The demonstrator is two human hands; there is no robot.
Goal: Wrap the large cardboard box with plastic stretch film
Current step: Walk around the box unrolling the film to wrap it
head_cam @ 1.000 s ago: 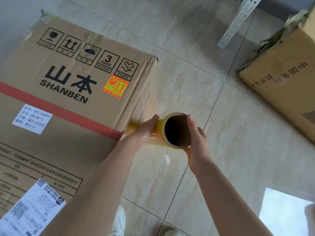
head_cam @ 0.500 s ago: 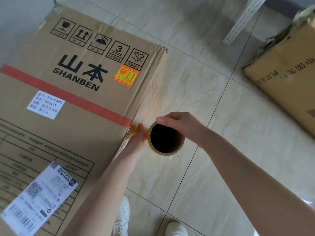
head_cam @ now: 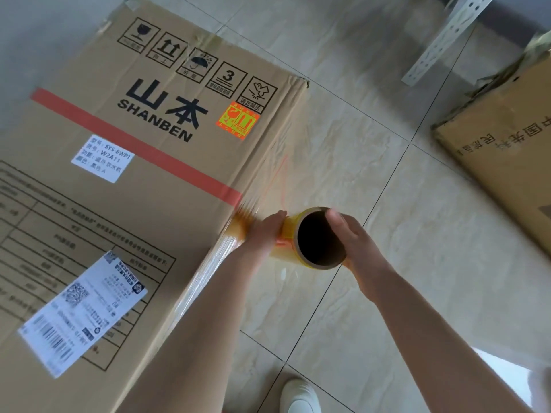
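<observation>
The roll (head_cam: 289, 234) sat between both hands, open core toward the camera. The right hand (head_cam: 354, 242) grasped it, thumb (head_cam: 334, 218) over the rim and fingers curled beneath; the left hand (head_cam: 264, 232) lay along its other side, fingers hidden, curl not determinable. The box (head_cam: 119, 204) lay on the floor (head_cam: 387, 219) just left of the left fingers, film (head_cam: 205, 272) running from the roll past them onto its side; a second box (head_cam: 501, 144) sat well right of the right fingers, a shoe (head_cam: 298, 396) nearer the camera.
</observation>
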